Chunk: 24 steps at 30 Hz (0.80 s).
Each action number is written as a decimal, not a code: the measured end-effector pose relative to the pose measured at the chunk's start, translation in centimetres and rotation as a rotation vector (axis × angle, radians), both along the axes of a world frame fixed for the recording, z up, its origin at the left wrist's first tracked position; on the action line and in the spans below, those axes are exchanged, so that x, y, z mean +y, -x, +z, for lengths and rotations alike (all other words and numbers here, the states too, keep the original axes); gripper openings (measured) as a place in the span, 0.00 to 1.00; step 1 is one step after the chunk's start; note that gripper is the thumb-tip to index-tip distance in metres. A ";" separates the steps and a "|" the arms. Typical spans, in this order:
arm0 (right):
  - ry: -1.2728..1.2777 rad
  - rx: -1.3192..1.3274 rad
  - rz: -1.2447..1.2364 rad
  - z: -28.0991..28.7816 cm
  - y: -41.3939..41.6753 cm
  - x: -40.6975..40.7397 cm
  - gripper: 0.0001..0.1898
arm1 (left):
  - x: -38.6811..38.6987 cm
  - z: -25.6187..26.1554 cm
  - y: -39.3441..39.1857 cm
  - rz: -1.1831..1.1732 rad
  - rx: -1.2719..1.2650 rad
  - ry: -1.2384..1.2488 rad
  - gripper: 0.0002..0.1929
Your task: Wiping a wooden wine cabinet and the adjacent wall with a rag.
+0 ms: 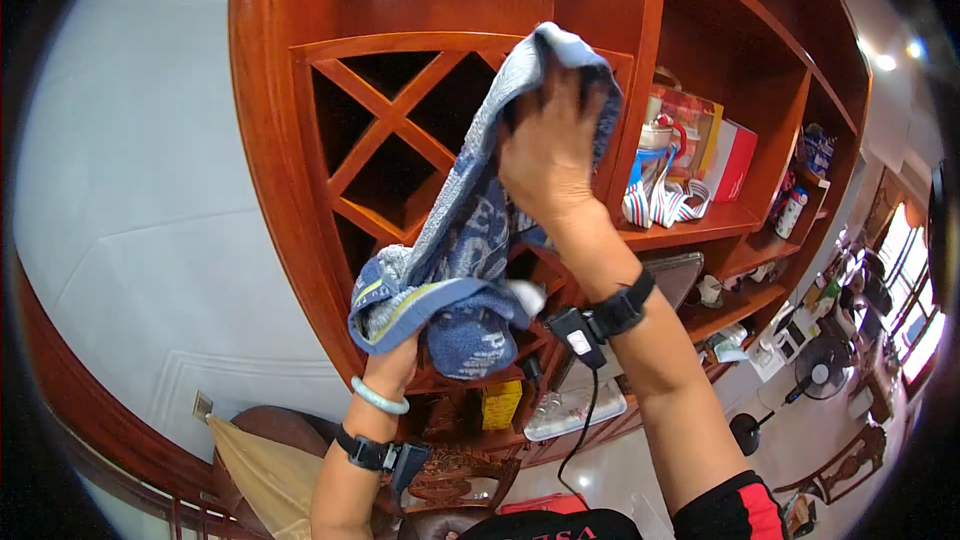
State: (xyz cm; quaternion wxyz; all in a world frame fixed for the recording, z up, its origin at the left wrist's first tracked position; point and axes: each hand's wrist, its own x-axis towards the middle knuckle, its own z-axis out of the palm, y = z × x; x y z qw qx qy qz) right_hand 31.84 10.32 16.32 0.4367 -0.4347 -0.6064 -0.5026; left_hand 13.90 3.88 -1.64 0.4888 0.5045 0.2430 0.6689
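A blue and grey patterned terry towel is stretched between my two hands in front of a reddish-brown wooden cabinet. My right hand is raised at the towel's upper end; a fold drapes over its slightly blurred fingertips. Lower down, my left hand holds the bunched end, and cloth hides most of its fingers. Behind the towel is the cabinet's diagonal lattice rack, with dark openings between crossed slats. A pale bangle circles my left wrist, and both wrists wear black straps with small devices.
Right of the lattice, an open shelf bears boxes and a bottle with a striped strap. Below are a yellow box, a clear tray and a carved wooden chair. A black cable hangs from my right wrist device.
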 end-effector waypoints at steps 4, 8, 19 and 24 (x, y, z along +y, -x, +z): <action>0.115 -0.159 0.287 -8.3 2.4 0.7 0.25 | 1.4 -4.4 0.0 -0.176 -0.047 0.160 0.14; 0.633 -0.265 0.373 -16.6 3.6 -0.8 0.15 | -1.3 -10.4 1.2 -0.178 0.083 0.277 0.13; 0.264 0.173 0.221 -10.3 -3.0 0.3 0.24 | -0.4 -4.2 -1.6 0.007 0.257 -0.098 0.19; 0.182 0.128 0.092 -13.0 -0.9 0.6 0.20 | 0.6 -8.1 -1.3 0.060 0.379 -0.022 0.18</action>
